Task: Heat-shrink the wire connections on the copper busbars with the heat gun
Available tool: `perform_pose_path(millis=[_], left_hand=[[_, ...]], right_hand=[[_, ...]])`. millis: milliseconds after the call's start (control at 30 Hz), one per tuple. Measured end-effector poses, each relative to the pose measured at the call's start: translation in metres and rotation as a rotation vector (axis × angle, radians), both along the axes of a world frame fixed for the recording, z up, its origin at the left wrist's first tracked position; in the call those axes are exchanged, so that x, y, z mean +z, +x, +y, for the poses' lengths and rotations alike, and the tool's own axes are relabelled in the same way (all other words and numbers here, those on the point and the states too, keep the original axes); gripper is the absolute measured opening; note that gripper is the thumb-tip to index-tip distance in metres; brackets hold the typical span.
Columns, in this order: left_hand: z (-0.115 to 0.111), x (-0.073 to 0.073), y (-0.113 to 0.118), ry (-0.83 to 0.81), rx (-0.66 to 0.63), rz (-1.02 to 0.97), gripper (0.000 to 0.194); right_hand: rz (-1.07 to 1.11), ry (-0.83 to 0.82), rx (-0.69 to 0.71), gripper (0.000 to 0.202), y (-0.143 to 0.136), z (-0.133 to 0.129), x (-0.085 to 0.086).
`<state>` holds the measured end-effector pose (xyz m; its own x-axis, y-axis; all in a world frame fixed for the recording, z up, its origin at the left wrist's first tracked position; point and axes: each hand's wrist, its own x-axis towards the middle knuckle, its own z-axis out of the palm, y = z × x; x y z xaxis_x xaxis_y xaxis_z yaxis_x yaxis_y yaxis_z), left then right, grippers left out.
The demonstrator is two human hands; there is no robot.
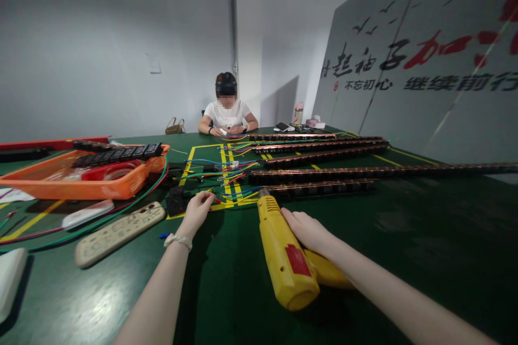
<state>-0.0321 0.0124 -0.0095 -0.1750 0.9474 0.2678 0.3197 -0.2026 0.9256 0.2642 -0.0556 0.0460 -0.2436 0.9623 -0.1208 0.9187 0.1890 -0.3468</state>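
Observation:
My right hand (305,229) is wrapped round a yellow heat gun (281,248) with a red label; its nozzle (264,192) points away from me, close to the near end of a long dark strip (315,188) with copper-coloured rails. To the left, my left hand (199,209) has its fingers pinched together at thin wires with a red tip (217,201). Blue and yellow wires (243,194) run from there toward the strip. Several similar strips lie side by side behind it, with coloured wires at their left ends.
An orange basket (81,188) with black parts stands at the left. Nearer are a beige power strip (121,234), a white device (88,214) and a black block (175,201). A person in white (226,113) sits across the green table (226,291).

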Motion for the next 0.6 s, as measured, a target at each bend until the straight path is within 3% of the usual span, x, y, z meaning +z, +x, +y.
perform_pose_path(millis=[200,500,600], left_hand=[[0.003,-0.003,-0.002,-0.005,0.010,-0.007,0.036],[0.006,-0.009,-0.003,0.008,-0.004,-0.023,0.034],[0.006,-0.008,-0.002,0.017,-0.011,-0.040,0.035]], right_hand=[[-0.102,0.033,0.142,0.045,-0.013,-0.001,-0.002],[-0.076,0.017,0.255,0.039,-0.068,-0.010,0.006],[-0.043,0.007,0.261,0.045,-0.083,-0.009,0.006]])
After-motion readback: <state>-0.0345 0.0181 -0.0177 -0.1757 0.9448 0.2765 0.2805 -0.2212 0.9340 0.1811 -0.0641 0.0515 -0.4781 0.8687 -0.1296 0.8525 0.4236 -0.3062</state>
